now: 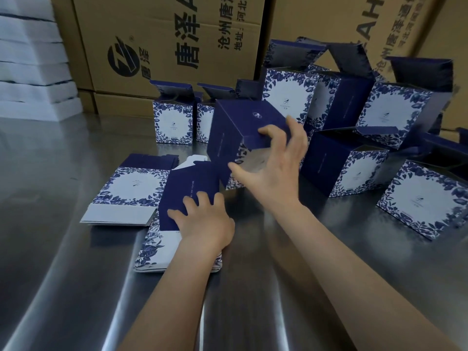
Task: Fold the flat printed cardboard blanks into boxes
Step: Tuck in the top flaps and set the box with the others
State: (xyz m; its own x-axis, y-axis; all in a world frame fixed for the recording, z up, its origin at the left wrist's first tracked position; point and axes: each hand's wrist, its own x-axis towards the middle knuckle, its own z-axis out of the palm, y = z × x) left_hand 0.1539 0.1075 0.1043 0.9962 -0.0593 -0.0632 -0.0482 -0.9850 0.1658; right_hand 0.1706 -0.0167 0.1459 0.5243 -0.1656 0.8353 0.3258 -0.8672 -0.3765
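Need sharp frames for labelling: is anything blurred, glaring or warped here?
Head view: the right hand and the folded box it grips are motion-blurred. Head view: streaky glare on the steel table. Head view: wide-angle bowing tilts the cardboard cartons.

Left hand [205, 221] pressing down, right hand [277, 168] gripping

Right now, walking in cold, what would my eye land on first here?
Probably the navy box, held tilted in mid-air at the centre by the right hand. Next comes the heap of blue-and-white flowered boxes piled at the right, flaps up, against big brown cartons. Nearer, the left hand rests on a flat blank on the shiny steel table.
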